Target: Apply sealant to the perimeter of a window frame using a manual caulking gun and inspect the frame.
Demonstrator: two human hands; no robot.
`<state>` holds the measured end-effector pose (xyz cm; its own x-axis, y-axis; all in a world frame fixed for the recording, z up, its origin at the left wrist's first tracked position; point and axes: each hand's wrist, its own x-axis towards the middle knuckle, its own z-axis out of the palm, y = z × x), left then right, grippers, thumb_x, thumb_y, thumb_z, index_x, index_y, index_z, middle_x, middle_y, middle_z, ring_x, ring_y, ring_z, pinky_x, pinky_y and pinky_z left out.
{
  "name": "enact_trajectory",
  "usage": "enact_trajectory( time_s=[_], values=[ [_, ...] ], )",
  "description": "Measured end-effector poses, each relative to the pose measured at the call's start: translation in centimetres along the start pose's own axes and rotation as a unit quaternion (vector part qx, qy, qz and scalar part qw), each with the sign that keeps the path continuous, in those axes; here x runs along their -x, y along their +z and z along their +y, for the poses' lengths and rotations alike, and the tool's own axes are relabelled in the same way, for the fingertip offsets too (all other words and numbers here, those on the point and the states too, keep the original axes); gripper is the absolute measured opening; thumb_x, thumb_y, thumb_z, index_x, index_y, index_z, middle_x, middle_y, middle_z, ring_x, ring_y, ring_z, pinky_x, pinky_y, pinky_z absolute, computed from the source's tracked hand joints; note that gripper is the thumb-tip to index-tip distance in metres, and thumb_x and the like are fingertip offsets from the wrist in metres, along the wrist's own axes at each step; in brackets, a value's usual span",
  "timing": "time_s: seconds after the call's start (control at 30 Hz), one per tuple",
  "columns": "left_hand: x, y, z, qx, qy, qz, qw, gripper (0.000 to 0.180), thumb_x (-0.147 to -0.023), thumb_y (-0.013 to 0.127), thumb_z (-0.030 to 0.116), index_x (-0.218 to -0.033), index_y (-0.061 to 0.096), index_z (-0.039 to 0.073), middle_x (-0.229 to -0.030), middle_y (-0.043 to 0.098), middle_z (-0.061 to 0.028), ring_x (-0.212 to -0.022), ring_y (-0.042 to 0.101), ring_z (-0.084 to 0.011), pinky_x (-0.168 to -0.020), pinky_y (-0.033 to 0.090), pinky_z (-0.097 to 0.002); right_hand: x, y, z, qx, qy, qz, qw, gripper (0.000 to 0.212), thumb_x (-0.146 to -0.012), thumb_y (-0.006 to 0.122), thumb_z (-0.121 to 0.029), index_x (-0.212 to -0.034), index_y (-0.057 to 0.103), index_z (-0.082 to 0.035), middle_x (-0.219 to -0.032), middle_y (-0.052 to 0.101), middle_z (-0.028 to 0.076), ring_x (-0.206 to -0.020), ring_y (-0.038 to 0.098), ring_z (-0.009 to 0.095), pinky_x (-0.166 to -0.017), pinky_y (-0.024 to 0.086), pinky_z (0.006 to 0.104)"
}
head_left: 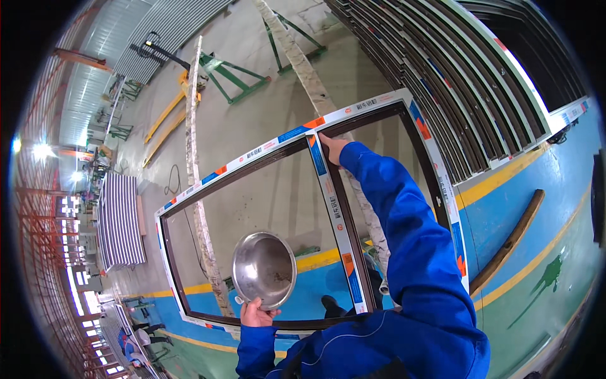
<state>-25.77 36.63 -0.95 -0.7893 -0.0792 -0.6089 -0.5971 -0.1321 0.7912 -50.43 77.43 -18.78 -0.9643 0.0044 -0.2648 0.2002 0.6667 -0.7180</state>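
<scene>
My left hand (255,314) grips the near rim of a round metal bowl (255,268), tilted so its inside shows; a small dark patch of contents lies at the bottom. Under it lies a large rectangular window frame (265,150) with dark inner edges and printed protective film. A crossbar (332,208) divides it into two openings. My right arm stretches over the smaller opening, and my right hand (331,149) is at the crossbar's far joint. Its fingers look closed against the inner corner; whatever they hold is hidden.
Two long film-wrapped beams (192,126) run beneath the frame, with green trestles (233,79) beyond. Many stacked frames (442,82) stand at right. A wooden strip (510,240) lies on the blue floor. A yellow pallet truck (167,117), striped stack (120,221) and another person (129,347) are leftward.
</scene>
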Motion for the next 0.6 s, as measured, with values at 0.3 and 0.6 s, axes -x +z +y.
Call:
enact_trajectory(
  time_s=[0.3, 0.6],
  values=[
    [-1.0, -0.2, 0.5, 0.042, 0.002, 0.005, 0.999, 0.043, -0.084, 0.056, 0.017, -0.123, 0.048, 0.001, -0.105, 0.064, -0.0178, -0.078, 0.067, -0.03, -0.057, 0.058, -0.04, 0.8, -3.5, -0.7, -0.264, 0.076, -0.123, 0.954, 0.082, -0.076, 0.041, 0.003, -0.15, 0.022, -0.027, -0.078, 0.064, 0.018, -0.04, 0.049, 0.017, -0.038, 0.041, 0.0315],
    [-0.3, -2.5, -0.6, 0.141, -0.029, 0.08, 0.986, 0.038, -0.083, 0.058, 0.012, -0.117, 0.051, -0.004, -0.098, 0.064, -0.018, -0.078, 0.067, -0.0318, -0.059, 0.059, -0.0473, 0.5, -1.3, -1.5, -0.591, 0.15, -0.105, 0.786, 0.024, -0.093, 0.057, -0.036, -0.105, 0.065, -0.016, -0.052, 0.046, -0.008, -0.036, 0.034, 0.006, -0.032, 0.024, 0.0218]
  ],
)
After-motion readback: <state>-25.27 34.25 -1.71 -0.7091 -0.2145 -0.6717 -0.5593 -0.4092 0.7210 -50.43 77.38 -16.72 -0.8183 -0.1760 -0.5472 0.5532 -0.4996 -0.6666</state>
